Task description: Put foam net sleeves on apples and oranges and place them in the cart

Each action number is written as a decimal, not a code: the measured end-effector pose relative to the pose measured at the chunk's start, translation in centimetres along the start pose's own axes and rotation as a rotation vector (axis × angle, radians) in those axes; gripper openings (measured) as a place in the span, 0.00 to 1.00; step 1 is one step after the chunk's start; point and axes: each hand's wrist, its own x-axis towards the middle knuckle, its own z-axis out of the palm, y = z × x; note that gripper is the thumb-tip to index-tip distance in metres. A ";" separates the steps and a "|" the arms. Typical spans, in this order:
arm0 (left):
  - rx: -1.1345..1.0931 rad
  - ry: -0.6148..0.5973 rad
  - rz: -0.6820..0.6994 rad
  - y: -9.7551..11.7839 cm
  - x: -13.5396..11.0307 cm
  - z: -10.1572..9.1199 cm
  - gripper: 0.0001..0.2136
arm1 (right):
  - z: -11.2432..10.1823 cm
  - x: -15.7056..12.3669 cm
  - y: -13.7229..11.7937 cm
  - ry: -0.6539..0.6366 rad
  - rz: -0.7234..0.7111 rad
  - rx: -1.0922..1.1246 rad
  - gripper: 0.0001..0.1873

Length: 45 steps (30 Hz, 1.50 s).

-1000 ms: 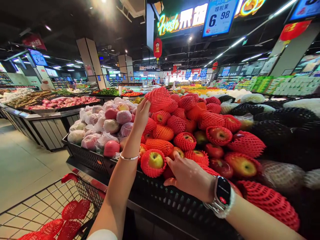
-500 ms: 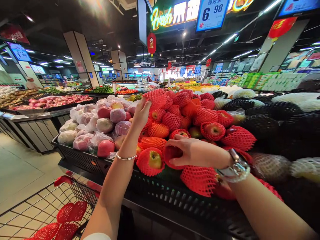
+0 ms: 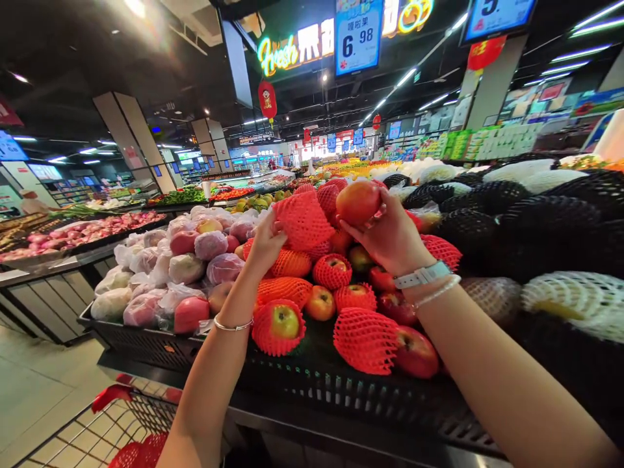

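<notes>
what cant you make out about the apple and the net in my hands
All in the head view:
- apple: the side against the palm is covered by the right hand.
- left hand: fingertips hidden behind the red foam net.
- shopping cart: cut off by the bottom edge.
- price sign: top cropped by the upper edge.

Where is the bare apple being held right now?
Head view, upper centre: the bare apple sits in the right hand, above the netted apples, just right of the red foam net held by the left hand.
</notes>
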 end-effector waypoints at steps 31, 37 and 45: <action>0.273 -0.103 0.297 -0.4 -1.1 0.7 0.36 | 1.9 -1.5 -0.3 -0.275 -0.207 -0.293 0.20; 0.308 -0.111 0.351 0.3 -1.5 1.0 0.33 | 3.1 -1.8 1.8 -0.286 -0.200 -0.264 0.22; 0.563 -0.075 0.395 1.3 -1.5 2.2 0.14 | 3.7 -2.6 2.2 -0.309 0.110 -0.110 0.27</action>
